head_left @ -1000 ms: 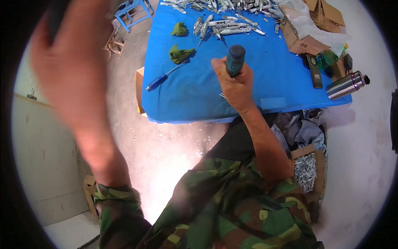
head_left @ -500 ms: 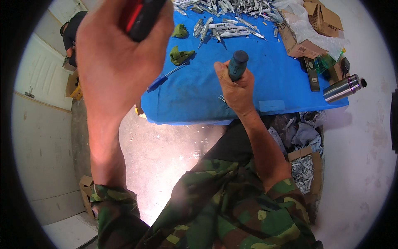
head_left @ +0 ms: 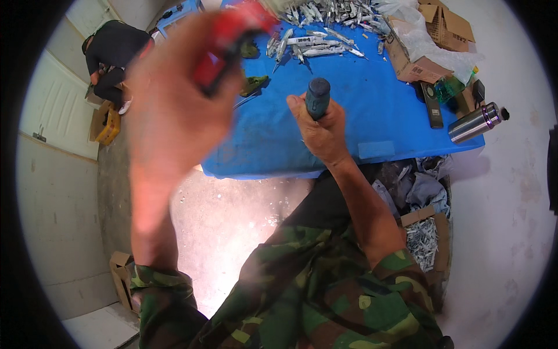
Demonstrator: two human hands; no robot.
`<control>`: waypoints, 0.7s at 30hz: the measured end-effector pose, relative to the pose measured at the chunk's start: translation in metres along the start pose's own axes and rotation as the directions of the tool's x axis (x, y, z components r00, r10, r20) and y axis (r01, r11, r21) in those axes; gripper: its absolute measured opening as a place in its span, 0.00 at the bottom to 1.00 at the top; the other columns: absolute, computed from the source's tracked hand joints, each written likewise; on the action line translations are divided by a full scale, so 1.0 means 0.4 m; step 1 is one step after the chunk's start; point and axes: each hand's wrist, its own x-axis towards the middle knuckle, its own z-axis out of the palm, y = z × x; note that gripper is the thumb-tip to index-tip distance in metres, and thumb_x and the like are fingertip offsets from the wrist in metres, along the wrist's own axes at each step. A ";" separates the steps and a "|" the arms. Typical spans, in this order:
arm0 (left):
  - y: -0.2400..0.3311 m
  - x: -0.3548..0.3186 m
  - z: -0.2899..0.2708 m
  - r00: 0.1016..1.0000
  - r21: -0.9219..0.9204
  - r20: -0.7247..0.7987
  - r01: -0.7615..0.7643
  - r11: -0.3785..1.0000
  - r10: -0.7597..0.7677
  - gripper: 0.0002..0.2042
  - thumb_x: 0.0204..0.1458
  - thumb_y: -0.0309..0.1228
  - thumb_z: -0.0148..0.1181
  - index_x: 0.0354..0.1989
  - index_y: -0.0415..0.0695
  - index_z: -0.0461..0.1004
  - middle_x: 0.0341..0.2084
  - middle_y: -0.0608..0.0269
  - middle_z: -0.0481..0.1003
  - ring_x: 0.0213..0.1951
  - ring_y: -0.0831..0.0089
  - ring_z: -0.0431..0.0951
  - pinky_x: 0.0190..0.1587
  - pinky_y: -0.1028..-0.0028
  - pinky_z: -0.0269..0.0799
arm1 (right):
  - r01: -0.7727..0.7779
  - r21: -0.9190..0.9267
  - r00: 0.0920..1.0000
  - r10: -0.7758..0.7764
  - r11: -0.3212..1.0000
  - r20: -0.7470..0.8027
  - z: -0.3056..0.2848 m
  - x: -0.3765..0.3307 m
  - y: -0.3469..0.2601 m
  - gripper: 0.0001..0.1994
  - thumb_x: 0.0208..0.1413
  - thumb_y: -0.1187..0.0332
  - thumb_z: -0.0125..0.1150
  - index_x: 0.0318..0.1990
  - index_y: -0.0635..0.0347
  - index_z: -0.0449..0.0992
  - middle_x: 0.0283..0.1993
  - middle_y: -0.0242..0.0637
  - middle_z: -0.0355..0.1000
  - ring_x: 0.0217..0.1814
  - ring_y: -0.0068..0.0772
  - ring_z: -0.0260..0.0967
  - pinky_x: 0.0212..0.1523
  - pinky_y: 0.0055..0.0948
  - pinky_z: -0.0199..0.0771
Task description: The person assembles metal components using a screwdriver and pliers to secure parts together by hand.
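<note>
While your left hand closes around a blurred red-and-black tool, your right grip clamps a dark teal cylindrical handle; beyond it, silvery metal pieces wait unsorted on the blue worktop.

The bench has a bright blue cover. The tool handle is dark teal; the blurred tool is red and black. Sleeves show green, brown and tan camouflage. The flask at the right edge is silver with a black cap. The metal parts along the far edge are silver-grey, and the cardboard boxes are brown.
</note>
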 end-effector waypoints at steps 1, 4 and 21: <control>0.001 0.028 -0.024 0.988 -0.162 -0.100 0.097 0.982 -0.114 0.17 0.59 0.28 0.64 0.56 0.40 0.78 0.34 0.62 0.80 0.31 0.74 0.76 0.33 0.73 0.71 | -0.039 0.032 0.999 0.039 0.999 0.002 -0.016 0.000 -0.003 0.08 0.62 0.71 0.68 0.35 0.61 0.75 0.26 0.25 0.67 0.30 0.15 0.60 0.28 0.27 0.66; 0.014 0.028 -0.065 0.985 -0.119 -0.138 0.089 0.989 -0.105 0.18 0.62 0.35 0.61 0.56 0.38 0.76 0.38 0.61 0.79 0.32 0.71 0.73 0.36 0.70 0.69 | -0.047 0.099 0.998 0.044 0.994 0.036 0.002 -0.005 -0.008 0.08 0.62 0.72 0.68 0.34 0.61 0.74 0.25 0.24 0.66 0.30 0.15 0.58 0.27 0.26 0.64; -0.042 -0.108 0.086 0.954 -0.035 0.236 0.197 0.980 -0.184 0.18 0.53 0.26 0.67 0.53 0.40 0.77 0.34 0.51 0.77 0.32 0.63 0.78 0.39 0.68 0.74 | -0.108 0.567 0.939 0.272 0.816 -0.212 -0.091 0.023 -0.035 0.09 0.66 0.67 0.65 0.34 0.53 0.73 0.21 0.22 0.66 0.18 0.13 0.57 0.18 0.20 0.54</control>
